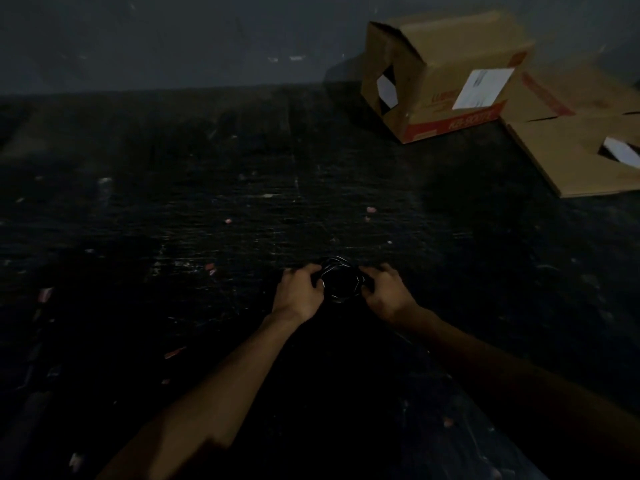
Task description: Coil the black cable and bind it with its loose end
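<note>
Gripping black cable coil (341, 280) between left hand (299, 292), right hand (386, 292)

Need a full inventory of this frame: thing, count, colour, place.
coiled black cable: 1, black with glints, centre, held between both hands
upright brown cardboard box with red band and white label: 1, far right, by the wall
flattened brown cardboard box: 1, far right edge, lying flat
small pink scraps: several, scattered on the surface
dark scuffed work surface: 1, black, fills the frame
grey wall: 1, top
left hand: 1, gripping coil's left side
right hand: 1, gripping coil's right side
</note>
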`<act>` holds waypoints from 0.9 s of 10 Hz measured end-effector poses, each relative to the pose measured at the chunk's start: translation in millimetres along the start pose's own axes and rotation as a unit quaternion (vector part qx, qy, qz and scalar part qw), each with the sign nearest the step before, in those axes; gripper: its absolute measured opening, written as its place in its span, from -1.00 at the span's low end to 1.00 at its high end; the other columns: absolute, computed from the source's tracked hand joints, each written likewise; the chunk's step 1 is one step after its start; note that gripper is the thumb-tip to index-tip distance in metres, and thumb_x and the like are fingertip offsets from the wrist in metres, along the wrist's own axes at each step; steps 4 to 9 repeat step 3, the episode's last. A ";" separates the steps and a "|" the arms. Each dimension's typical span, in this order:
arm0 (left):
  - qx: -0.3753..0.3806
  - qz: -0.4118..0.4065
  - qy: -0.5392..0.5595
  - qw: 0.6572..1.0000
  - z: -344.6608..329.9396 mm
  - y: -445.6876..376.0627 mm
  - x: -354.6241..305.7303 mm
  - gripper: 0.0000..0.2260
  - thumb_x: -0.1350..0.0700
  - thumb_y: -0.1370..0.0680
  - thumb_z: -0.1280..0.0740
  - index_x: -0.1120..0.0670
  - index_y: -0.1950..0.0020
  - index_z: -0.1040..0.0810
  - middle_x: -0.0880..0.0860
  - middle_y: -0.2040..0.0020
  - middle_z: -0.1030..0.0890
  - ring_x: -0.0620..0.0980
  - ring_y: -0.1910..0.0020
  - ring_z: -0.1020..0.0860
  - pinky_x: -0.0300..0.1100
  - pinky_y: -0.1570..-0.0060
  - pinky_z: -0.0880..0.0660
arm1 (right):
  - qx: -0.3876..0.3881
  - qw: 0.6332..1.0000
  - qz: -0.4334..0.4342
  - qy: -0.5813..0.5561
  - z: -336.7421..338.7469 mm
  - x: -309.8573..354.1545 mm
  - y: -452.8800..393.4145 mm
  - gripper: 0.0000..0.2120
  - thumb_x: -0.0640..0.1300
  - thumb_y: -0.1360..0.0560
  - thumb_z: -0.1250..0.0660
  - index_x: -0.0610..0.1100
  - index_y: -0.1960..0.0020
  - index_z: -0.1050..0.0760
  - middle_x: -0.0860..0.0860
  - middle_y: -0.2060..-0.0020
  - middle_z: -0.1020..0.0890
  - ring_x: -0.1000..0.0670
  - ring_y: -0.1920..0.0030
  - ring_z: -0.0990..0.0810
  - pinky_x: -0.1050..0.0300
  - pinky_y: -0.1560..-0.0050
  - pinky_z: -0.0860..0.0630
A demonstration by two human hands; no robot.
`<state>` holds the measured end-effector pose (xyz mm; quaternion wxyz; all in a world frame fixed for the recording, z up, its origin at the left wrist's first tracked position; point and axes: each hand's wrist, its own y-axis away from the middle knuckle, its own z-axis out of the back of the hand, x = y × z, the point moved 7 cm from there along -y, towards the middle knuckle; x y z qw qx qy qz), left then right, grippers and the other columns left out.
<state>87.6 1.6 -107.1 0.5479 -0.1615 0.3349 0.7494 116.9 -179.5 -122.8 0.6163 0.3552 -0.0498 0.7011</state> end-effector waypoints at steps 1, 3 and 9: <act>0.015 -0.002 0.005 1.000 2.2 2.3 -5.0 -0.62 0.10 -0.58 -0.27 0.03 -0.40 -0.43 0.15 -0.35 -0.48 0.09 -0.33 -0.43 -0.10 -0.35 -0.36 | 0.010 1.000 -0.003 -0.002 2.4 3.0 4.7 -0.44 -0.13 -0.50 -0.26 -0.10 -0.48 -0.26 -0.23 -0.39 -0.39 -0.23 -0.42 -0.27 0.00 -0.44 -0.22; -0.050 0.002 0.049 0.998 15.4 31.5 -4.0 -0.62 0.11 -0.57 -0.26 -0.03 -0.38 -0.38 0.10 -0.40 -0.35 0.15 -0.36 -0.31 0.05 -0.39 -0.27 | -0.010 0.996 -0.015 -0.088 -0.3 -1.4 37.6 -0.28 -0.11 -0.49 -0.32 -0.01 -0.55 -0.06 -0.21 -0.48 -0.21 -0.19 -0.47 -0.21 -0.04 -0.48 -0.20; -0.050 0.002 0.049 0.998 15.4 31.5 -4.0 -0.62 0.11 -0.57 -0.26 -0.03 -0.38 -0.38 0.10 -0.40 -0.35 0.15 -0.36 -0.31 0.05 -0.39 -0.27 | -0.010 0.996 -0.015 -0.088 -0.3 -1.4 37.6 -0.28 -0.11 -0.49 -0.32 -0.01 -0.55 -0.06 -0.21 -0.48 -0.21 -0.19 -0.47 -0.21 -0.04 -0.48 -0.20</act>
